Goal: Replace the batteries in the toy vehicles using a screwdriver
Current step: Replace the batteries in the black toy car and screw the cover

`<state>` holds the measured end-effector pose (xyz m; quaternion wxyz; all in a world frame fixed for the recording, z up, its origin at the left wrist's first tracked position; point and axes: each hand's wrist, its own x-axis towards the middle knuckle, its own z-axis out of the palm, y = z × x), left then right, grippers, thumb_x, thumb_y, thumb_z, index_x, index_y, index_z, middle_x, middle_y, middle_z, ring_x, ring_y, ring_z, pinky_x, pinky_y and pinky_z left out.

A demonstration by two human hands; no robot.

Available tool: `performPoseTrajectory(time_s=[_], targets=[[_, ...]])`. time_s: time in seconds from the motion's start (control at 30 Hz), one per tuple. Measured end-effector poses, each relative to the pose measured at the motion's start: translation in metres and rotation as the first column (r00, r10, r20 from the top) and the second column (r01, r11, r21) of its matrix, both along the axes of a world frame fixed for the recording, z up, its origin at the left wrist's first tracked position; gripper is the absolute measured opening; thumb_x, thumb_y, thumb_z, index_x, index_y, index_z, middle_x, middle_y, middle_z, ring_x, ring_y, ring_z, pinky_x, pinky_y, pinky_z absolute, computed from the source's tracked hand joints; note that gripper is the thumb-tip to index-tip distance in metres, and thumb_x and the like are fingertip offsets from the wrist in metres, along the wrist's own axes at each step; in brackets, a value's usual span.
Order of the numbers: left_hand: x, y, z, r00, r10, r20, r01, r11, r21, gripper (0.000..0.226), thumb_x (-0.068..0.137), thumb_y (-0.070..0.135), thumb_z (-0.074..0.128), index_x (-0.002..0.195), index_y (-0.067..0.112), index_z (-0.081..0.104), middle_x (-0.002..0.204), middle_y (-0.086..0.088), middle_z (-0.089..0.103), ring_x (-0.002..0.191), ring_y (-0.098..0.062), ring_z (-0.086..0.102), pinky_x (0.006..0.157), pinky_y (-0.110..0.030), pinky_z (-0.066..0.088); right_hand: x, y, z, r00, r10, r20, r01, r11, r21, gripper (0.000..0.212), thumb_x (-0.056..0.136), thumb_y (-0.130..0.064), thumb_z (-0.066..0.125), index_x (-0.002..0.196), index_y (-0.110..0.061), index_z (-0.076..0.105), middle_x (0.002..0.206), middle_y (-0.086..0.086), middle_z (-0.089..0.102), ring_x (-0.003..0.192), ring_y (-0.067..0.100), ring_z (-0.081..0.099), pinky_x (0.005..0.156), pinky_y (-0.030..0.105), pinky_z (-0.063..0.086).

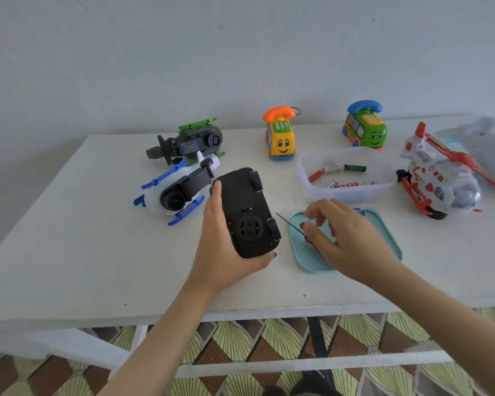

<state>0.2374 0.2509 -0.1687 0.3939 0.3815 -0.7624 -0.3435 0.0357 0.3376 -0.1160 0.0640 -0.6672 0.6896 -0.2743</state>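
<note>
My left hand (pixel 223 244) grips the black toy car (pixel 246 207) from its left side and near end, holding it belly-up just above the table, wheels to the right. My right hand (pixel 349 238) holds the screwdriver (pixel 289 224), thumb over the red handle and fingers curled, its metal tip pointing toward the car's near wheel without touching it.

Just beyond the car lies a blue and white helicopter (pixel 172 192) on its side, its tail nearly touching the car's far end. Behind that lies a green helicopter (pixel 189 144), underside toward me. Farther back stand a yellow phone car (pixel 280 141) and a green phone bus (pixel 365 127), well apart. On the right sits a red and white helicopter (pixel 429 178), with a blurred grey toy (pixel 483 144) behind it.

A clear plastic tub (pixel 352 193) holds several loose batteries (pixel 343 168), red, white and green. My right hand hovers over a teal tray (pixel 306 252) just in front of the tub; a small blue thing shows at the tray's far edge, mostly hidden by my fingers.

Everything rests on a white table (pixel 69 238) against a pale wall (pixel 240 52). Below is a patterned floor (pixel 235 338).
</note>
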Motion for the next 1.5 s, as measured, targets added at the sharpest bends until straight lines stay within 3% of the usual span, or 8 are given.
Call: performPoseTrajectory(time_s=[0.1,0.2,0.3,0.4,0.6,0.8,1.03,1.5], targets=[[-0.01,0.005,0.015,0.988,-0.029,-0.15,0.02,0.998,-0.065,0.136,0.058,0.032,0.09,0.153,0.027,-0.007,0.15,0.001,0.031,0.134,-0.024,0.044,0.103,-0.05,0.045,0.012,-0.015,0.004,0.949,0.041,0.314,-0.06,0.997,0.053,0.015,0.097,-0.032,0.043,0.105,-0.025,0.054,0.088,-0.016,0.057,0.078,0.0,0.055,0.066,0.012,0.042],[-0.023,0.008,0.032,0.954,-0.083,-0.287,0.037,0.986,-0.162,0.128,0.062,0.019,0.087,0.151,0.021,-0.005,0.149,0.009,0.032,0.131,-0.029,0.047,0.099,-0.056,0.046,0.024,-0.032,0.013,0.482,-0.055,0.874,-0.28,0.936,0.213,0.028,0.102,-0.032,0.038,0.111,-0.016,0.06,0.099,0.001,0.067,0.082,0.006,0.067,0.067,0.019,0.051],[-0.03,0.005,0.044,0.93,-0.119,-0.347,0.06,0.983,-0.174,0.126,0.062,0.017,0.086,0.149,0.026,-0.005,0.153,0.007,0.029,0.134,-0.033,0.044,0.102,-0.058,0.043,0.025,-0.033,0.027,0.021,-0.034,0.999,-0.481,0.876,0.039,0.039,0.09,-0.031,0.043,0.119,-0.013,0.061,0.102,0.008,0.07,0.09,0.018,0.068,0.069,0.026,0.055],[-0.035,0.001,0.055,0.935,-0.16,-0.317,0.118,0.982,-0.146,0.125,0.064,0.009,0.088,0.15,0.017,-0.003,0.152,0.012,0.031,0.137,-0.022,0.041,0.107,-0.045,0.042,0.019,-0.037,0.04,-0.077,0.059,0.995,-0.511,0.855,-0.09,0.035,0.086,-0.028,0.045,0.097,-0.016,0.075,0.09,0.008,0.072,0.077,0.018,0.069,0.061,0.023,0.055],[-0.053,-0.018,0.083,0.97,-0.095,-0.222,0.053,0.981,-0.188,0.107,0.062,0.038,0.084,0.149,0.017,0.025,0.157,-0.001,0.025,0.147,-0.018,0.019,0.115,-0.048,0.029,-0.015,-0.06,0.055,0.029,0.122,0.992,-0.437,0.894,-0.097,0.048,0.063,-0.042,0.081,0.101,-0.014,0.071,0.09,0.008,0.07,0.077,0.02,0.065,0.066,0.027,0.054],[-0.1,-0.048,0.129,0.96,-0.114,-0.257,0.048,0.967,-0.25,0.099,0.066,0.0,0.084,0.146,0.006,0.027,0.125,0.0,0.057,0.114,-0.004,0.058,0.097,-0.022,0.047,-0.059,-0.083,0.078,0.16,0.085,0.984,-0.286,0.958,-0.036,0.015,0.078,-0.023,0.067,0.069,-0.019,0.078,0.078,0.002,0.069,0.076,0.015,0.064,0.083,0.03,0.056],[-0.162,-0.093,0.152,0.984,-0.085,-0.157,0.036,0.956,-0.292,0.066,0.064,0.011,0.081,0.126,0.005,0.06,0.119,-0.005,0.06,0.105,-0.014,0.063,0.09,-0.023,0.053,-0.117,-0.118,0.1,0.166,0.074,0.983,-0.134,0.99,-0.052,0.024,0.079,-0.016,0.069,0.098,-0.004,0.061,0.092,0.007,0.071,0.09,0.019,0.068,0.094,0.035,0.053],[-0.249,-0.149,0.081,0.996,0.084,0.037,-0.088,0.989,0.116,0.044,0.067,-0.005,0.078,0.109,0.004,0.066,0.103,-0.009,0.072,0.093,-0.021,0.068,0.067,-0.021,0.05,-0.182,-0.201,0.063,0.737,-0.352,0.577,0.153,0.918,0.366,0.036,0.078,-0.013,0.076,0.109,-0.003,0.06,0.1,0.009,0.063,0.091,0.021,0.056,0.083,0.032,0.047]])
